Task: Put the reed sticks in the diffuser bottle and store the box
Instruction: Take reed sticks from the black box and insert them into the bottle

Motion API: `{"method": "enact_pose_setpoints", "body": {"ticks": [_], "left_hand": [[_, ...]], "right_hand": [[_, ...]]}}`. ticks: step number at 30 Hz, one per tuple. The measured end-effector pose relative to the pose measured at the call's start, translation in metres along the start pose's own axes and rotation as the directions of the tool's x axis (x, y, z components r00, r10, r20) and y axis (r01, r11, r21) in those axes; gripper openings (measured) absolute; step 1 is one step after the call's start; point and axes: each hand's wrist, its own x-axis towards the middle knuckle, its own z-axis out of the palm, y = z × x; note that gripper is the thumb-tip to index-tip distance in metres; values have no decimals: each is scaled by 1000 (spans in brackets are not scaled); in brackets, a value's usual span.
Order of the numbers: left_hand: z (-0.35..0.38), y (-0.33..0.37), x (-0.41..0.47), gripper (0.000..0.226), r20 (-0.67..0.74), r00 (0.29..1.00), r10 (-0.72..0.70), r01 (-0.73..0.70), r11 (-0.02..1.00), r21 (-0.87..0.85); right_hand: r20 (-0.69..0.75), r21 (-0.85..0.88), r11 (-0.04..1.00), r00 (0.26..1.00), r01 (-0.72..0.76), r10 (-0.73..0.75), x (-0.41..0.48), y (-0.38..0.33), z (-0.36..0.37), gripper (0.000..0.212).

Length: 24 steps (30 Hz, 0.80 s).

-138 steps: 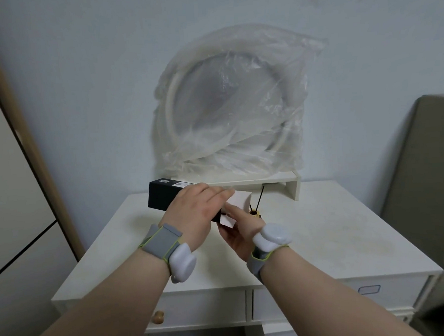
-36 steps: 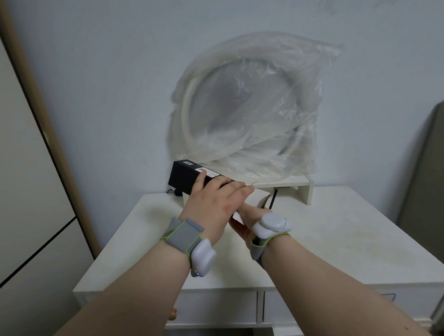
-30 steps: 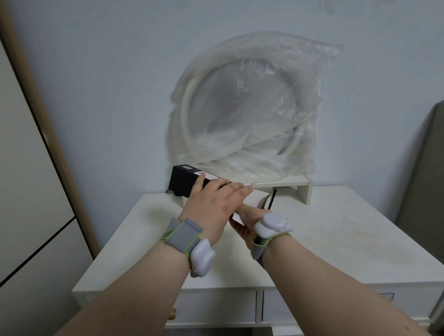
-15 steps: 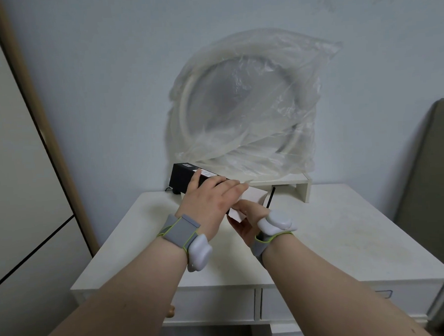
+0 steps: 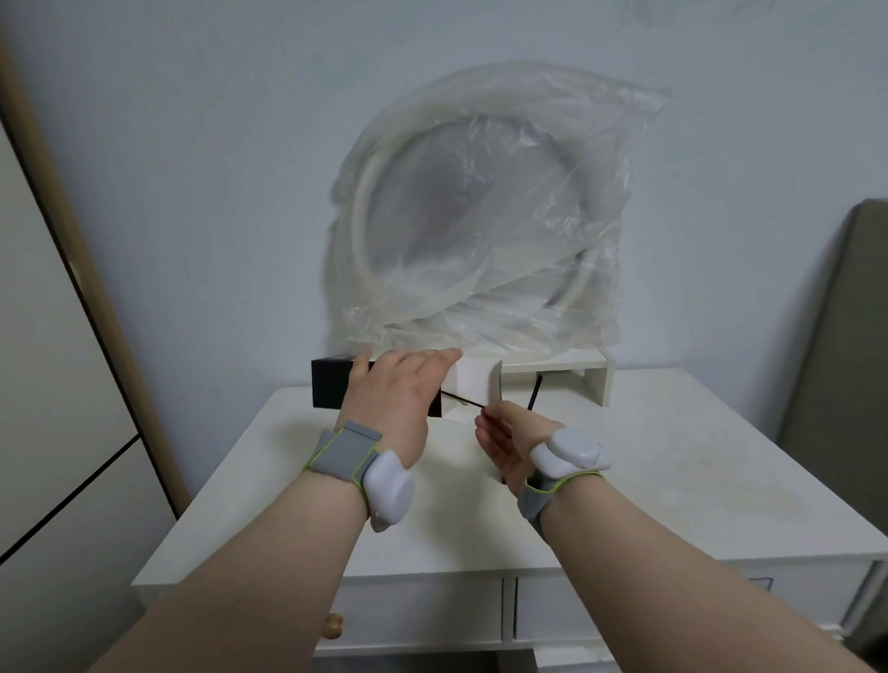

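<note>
My left hand (image 5: 391, 395) grips a long black box (image 5: 330, 388) held level above the white table (image 5: 645, 480). The box's white open end flaps (image 5: 478, 388) point right. My right hand (image 5: 509, 443) pinches a thin black reed stick (image 5: 460, 399) that runs from my fingertips up-left into the box's open end. Another black reed stick (image 5: 533, 392) stands tilted behind my right hand. The diffuser bottle under it is hidden by my hand.
A low white shelf riser (image 5: 595, 374) stands at the table's back edge with a large clear plastic bag holding a coiled white hose (image 5: 477, 221) on top. Drawers (image 5: 425, 615) with a wooden knob (image 5: 333, 625) face me. A grey-brown panel (image 5: 856, 392) leans at right.
My right hand has drawn back from the box's open end toward me, pulling a black reed stick partly out. My left hand keeps the box held level.
</note>
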Motion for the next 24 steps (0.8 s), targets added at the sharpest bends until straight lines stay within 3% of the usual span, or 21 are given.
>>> {"method": "enact_pose_setpoints", "body": {"ticks": [2, 4, 7, 13, 18, 24], "left_hand": [[2, -1, 2, 73, -3, 998, -59, 59, 998, -34], [3, 0, 4, 72, 16, 993, -119, 120, 987, -111], [7, 2, 5, 72, 94, 968, -234, 251, 931, -265], [22, 2, 7, 78, 222, 886, -408, 461, 710, -533], [31, -2, 9, 81, 247, 843, -478, 516, 587, -624], [36, -4, 8, 80, 265, 827, -495, 532, 540, -652]], "right_hand": [[-9, 36, 999, 999, 37, -37, 4, -5, -2, 50], [-25, 35, 997, 998, 65, -64, 3, -13, -5, 50], [-56, 13, 990, 989, 140, -139, 3, -25, -11, 37], [-115, -22, 949, 942, 316, -316, 0, -53, -32, 3], [-187, -125, 915, 896, 384, -402, 6, -77, -61, 13], [-317, -224, 888, 832, 401, -455, 18, -81, -81, 22]]}}
